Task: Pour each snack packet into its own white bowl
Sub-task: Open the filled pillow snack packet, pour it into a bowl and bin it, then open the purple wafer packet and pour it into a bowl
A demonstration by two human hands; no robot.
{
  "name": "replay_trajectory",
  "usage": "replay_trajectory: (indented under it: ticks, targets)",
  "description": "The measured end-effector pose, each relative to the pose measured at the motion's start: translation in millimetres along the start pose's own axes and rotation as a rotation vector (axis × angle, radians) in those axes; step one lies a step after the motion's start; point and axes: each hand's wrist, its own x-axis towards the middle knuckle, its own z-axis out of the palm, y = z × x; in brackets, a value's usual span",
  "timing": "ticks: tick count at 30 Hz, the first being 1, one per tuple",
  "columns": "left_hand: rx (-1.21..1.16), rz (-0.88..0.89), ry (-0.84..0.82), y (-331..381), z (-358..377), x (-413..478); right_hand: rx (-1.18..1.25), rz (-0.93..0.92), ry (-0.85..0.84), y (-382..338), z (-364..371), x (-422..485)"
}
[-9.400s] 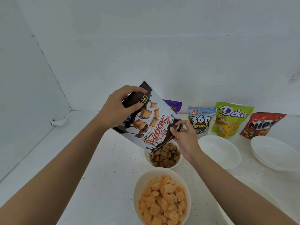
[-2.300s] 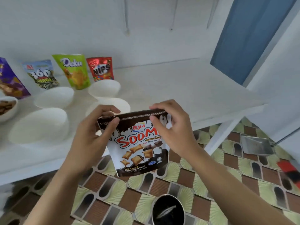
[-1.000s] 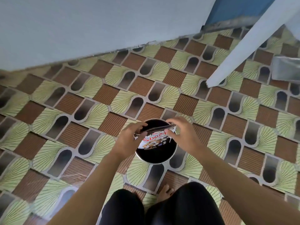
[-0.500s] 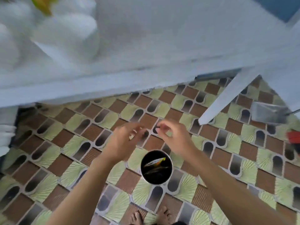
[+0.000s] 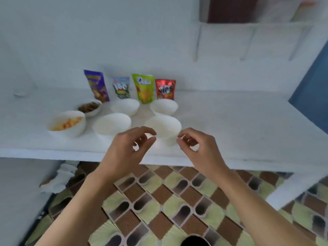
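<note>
The left hand [image 5: 127,150] and right hand [image 5: 197,148] are held over the front edge of the white counter [image 5: 230,132], fingers loosely curled, nothing gripped. Four packets are stood along the back wall: a purple packet [image 5: 96,85], a 360 packet [image 5: 121,87], a green Deka packet [image 5: 144,87] and a red Nips packet [image 5: 165,89]. Before them, a bowl of brown pieces [image 5: 89,108] and a bowl of orange pieces [image 5: 67,123] are set left of four bare white bowls [image 5: 111,123].

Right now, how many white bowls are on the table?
6: orange-snack bowl front left, brown-snack bowl behind it, two empty back bowls, two empty front bowls. None looks hidden.
</note>
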Motion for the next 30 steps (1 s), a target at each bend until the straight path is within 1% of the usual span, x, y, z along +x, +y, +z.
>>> replay_trajectory:
  ticks: [4, 7, 11, 16, 19, 23, 27, 30]
  targets:
    - [0.042, -0.001, 0.126, -34, -59, 12, 0.035, -0.1, -0.003, -34, 33, 48]
    - [0.068, -0.011, 0.178, -70, -101, 20, 0.043, -0.159, 0.021, -56, 69, 87]
    - [0.068, -0.011, 0.2, -125, -149, 36, 0.101, -0.167, 0.074, -76, 125, 135]
    - [0.072, -0.013, 0.171, -188, -195, 66, 0.108, -0.142, 0.129, -90, 187, 189]
    - [0.048, -0.02, 0.164, -219, -211, 87, 0.127, -0.134, 0.143, -94, 216, 217]
    - [0.063, -0.042, 0.159, -262, -220, 116, 0.107, -0.117, 0.109, -91, 247, 263]
    - [0.08, -0.065, 0.158, -309, -221, 154, 0.079, -0.097, 0.082, -76, 280, 316]
    - [0.12, -0.094, 0.147, -346, -220, 190, 0.039, -0.117, 0.07, -58, 307, 361]
